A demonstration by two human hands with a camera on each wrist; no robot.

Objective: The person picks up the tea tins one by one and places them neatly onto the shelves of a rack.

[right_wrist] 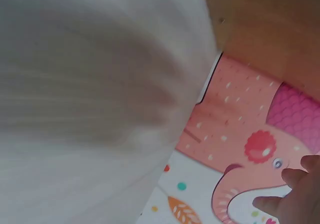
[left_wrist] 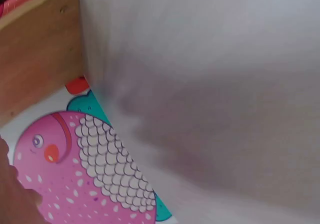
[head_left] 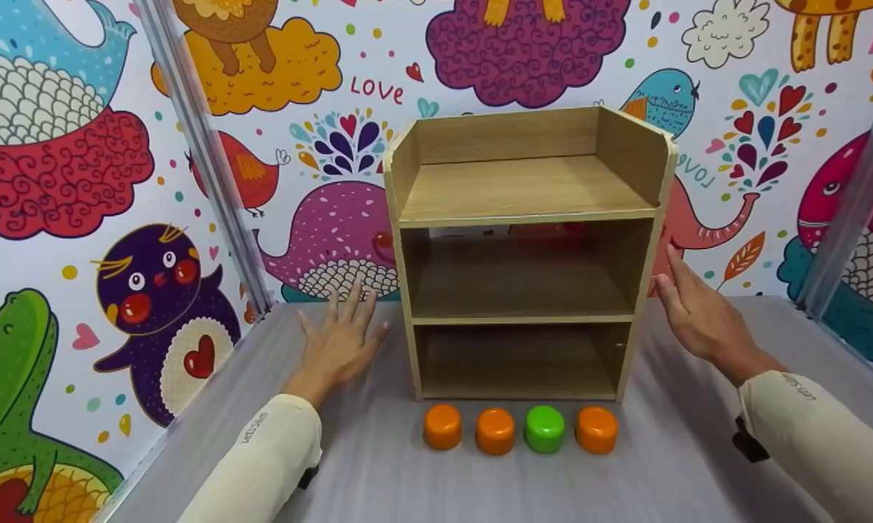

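A small wooden shelf (head_left: 524,319) with an open top and two compartments below stands upright in the head view. To its left my left hand (head_left: 340,347) is held above the table, fingers spread and straight, apart from the shelf. On the other side my right hand (head_left: 705,319) has straight fingers close to the shelf's right side; whether they touch it I cannot tell. Both hands hold nothing. In front of the shelf sit an orange cap-like piece (head_left: 442,427), a second orange one (head_left: 495,431), a green one (head_left: 545,429) and another orange one (head_left: 597,430), in a row.
The grey table (head_left: 378,479) ends at a wall (head_left: 407,43) printed with cartoon animals. Metal corner posts stand at the left (head_left: 208,152) and right. In the left wrist view, the shelf's side panel (left_wrist: 40,54) rises beside the table.
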